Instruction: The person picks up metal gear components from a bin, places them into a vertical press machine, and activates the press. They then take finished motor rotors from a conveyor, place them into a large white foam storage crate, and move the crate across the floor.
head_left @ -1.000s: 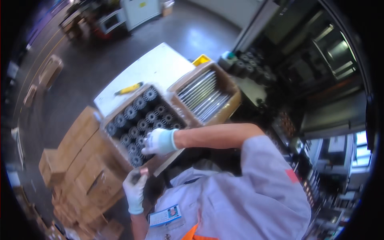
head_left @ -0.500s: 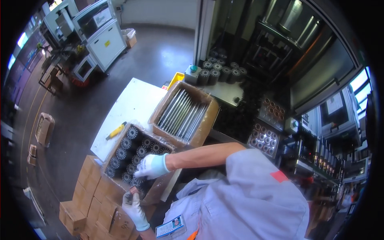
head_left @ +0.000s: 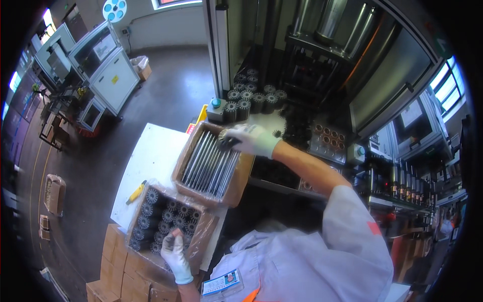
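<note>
My right hand [head_left: 254, 139], in a white glove, is closed around a dark toothed metal core [head_left: 225, 142]. It hovers over the far edge of a cardboard box holding a row of upright metal plates [head_left: 205, 166]. My left hand [head_left: 176, 255], also gloved, pinches a small copper-coloured piece [head_left: 176, 232] above the near corner of a plastic-lined box [head_left: 200, 227]. Rows of standing toothed metal cores [head_left: 166, 215] fill much of that box. Glove fingers hide part of both held pieces.
A yellow-handled cutter [head_left: 136, 192] lies on the white table [head_left: 151, 146]. Stacked cartons [head_left: 114, 254] stand below at left. Inside the machine bay, several toothed cores [head_left: 245, 104] stand beside a grey box with a green button [head_left: 216, 103]. A tray of copper rings [head_left: 327, 143] lies to the right.
My right hand has moved from the box of cores up and away to the plate box, now carrying a toothed core. My left hand still pinches the copper-coloured piece. The view has shifted.
</note>
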Demonstrator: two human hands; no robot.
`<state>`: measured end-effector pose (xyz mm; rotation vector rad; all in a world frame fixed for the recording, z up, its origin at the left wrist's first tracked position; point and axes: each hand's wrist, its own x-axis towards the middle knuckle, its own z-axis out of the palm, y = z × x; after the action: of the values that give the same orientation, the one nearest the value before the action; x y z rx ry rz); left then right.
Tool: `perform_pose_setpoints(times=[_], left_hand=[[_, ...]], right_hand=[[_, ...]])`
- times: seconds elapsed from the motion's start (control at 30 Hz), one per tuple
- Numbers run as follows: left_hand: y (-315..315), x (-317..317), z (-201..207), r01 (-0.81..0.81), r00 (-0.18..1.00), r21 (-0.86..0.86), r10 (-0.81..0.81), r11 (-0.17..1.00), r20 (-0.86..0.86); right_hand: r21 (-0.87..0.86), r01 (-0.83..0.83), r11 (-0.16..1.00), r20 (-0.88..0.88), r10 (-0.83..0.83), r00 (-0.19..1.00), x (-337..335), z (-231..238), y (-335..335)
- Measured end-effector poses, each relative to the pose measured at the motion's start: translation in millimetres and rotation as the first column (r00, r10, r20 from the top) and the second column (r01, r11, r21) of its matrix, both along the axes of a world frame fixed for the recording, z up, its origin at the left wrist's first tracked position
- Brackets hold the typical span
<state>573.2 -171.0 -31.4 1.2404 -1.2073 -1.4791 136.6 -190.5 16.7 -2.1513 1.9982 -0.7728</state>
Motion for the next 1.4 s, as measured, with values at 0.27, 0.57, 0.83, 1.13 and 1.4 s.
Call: perform_pose_setpoints(times=[0.27, 0.57, 0.83, 1.13, 1.4], left_hand=[[22, -67, 7, 0.131, 0.991, 0.032, -0.132, 0.991, 0.037], [42, -153, 9, 0.265, 0.963, 0.147, -0.253, 0.953, -0.095], [47, -219, -1, 0.58, 0.786, 0.231, -0.461, 0.781, -0.413], [40, -306, 11, 0.738, 0.674, 0.183, -0.721, 0.649, -0.162], [8, -334, 6, 0.829, 0.558, 0.151, -0.817, 0.539, -0.146]], right_hand=[[0.103, 0.25, 0.963, -0.137, -0.235, 0.962, -109, -48, 9], [-0.123, 0.454, 0.882, -0.189, -0.47, 0.862, -129, -58, 12], [-0.331, 0.377, 0.865, 0.273, -0.295, 0.916, -95, -67, 108], [-0.23, 0.65, 0.724, 0.612, -0.412, 0.675, -140, -82, 175], [-0.042, 0.781, 0.623, 0.829, -0.414, 0.376, -191, -78, 138]])
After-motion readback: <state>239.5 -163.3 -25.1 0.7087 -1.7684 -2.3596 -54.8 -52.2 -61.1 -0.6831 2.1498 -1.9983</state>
